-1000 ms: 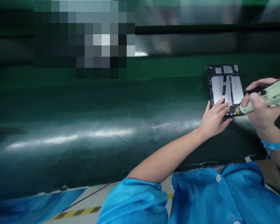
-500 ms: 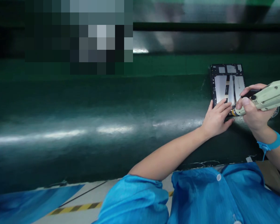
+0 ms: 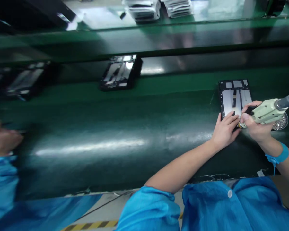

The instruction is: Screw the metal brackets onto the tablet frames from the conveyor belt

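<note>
An opened tablet [image 3: 227,99], black-framed with silver panels and a dark strip inside, lies on the green work surface at the right. My left hand [image 3: 225,130] rests on its lower left part, fingers stretched out over it and the thumb at the near edge. In my right hand [image 3: 257,128] is a pale green electric screwdriver [image 3: 267,110], fingers wrapped around its body. The driver's tip end points at the tablet's near edge, beside my left fingertips; the exact contact is hidden. A round dish of small shiny screws [image 3: 280,122] sits partly behind my right hand.
Along the belt [image 3: 173,78] lies another opened tablet [image 3: 120,72], with more blurred ones [image 3: 26,80] at far left. A co-worker's hand [image 3: 3,138] reaches in from the left edge. White stacks [image 3: 144,9] stand on the shelf at the back.
The view has shifted, so the tablet sits lower in the picture. The screwdriver stands more upright, its rear end and grey cable now showing. More tablets and a co-worker's hand are visible at left.
</note>
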A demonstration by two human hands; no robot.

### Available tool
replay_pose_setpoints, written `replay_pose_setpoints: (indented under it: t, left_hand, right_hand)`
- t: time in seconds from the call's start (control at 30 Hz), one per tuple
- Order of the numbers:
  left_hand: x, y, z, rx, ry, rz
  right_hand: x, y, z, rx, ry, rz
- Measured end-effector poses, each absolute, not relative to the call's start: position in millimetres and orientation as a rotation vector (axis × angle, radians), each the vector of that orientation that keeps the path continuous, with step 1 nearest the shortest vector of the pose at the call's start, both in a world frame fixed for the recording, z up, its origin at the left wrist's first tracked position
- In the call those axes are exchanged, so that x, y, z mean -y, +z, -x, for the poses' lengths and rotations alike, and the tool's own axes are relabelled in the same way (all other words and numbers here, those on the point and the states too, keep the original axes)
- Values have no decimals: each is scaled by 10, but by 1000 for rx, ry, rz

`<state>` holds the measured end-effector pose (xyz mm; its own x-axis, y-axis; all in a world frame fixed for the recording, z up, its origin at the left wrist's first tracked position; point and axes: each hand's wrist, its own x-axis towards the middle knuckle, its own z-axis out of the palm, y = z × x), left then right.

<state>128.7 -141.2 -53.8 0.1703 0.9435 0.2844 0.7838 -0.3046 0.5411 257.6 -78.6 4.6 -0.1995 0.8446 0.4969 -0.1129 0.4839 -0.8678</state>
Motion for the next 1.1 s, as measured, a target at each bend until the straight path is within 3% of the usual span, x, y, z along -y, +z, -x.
replay_pose_setpoints:
  t: [0.3,0.5,0.67,0.87,1.1]
  left_hand:
    - [729,-568,-923,-1866,766,-2260]
    - [-220,-509,-517,-2194,661,-2093]
    - [-416,-535,-550,-2493,611,-1756]
    - [-481,-506,-1060,-2138,840,-1897]
    - [-1295,-314,-1818,-1871,676,-1861]
  right_hand:
    - [445,399,-3194,1312,688,722]
    - [383,170,-3713,1237,570,918]
    - [380,-21,-3842,1266,535,1061]
    - [532,0,-3766,1540,539,1170]
    - [777,238,-3524,1698,560,950]
